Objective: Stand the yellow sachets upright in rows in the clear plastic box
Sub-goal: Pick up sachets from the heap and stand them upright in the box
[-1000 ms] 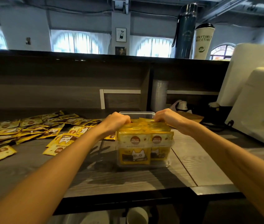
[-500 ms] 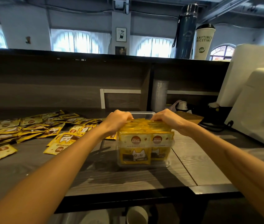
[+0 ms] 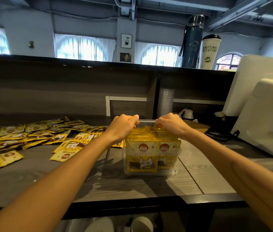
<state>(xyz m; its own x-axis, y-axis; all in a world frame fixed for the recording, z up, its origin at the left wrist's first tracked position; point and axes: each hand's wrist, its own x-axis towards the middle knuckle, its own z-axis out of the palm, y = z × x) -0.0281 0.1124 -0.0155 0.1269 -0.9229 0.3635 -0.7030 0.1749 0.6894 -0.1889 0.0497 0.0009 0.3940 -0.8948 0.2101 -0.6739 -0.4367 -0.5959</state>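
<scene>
Grey counter (image 3: 199,174) held one box (image 3: 174,171), two sachet rows (image 3: 142,148) upright inside. My left hand (image 3: 124,126) and right hand (image 3: 171,124) clutched their far tops. Loose sachets (image 3: 35,131), too many to count, lay leftward.

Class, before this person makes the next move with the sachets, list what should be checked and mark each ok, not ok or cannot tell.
1. Clear plastic box flat on the counter: ok.
2. Upright sachets at the front stand in two rows: ok.
3. Right hand has a grip on sachet tops: ok.
4. Left hand grip: cannot tell; fingers curl at the far rim.
5. Loose sachets all boxed: not ok; many lie at left.
</scene>
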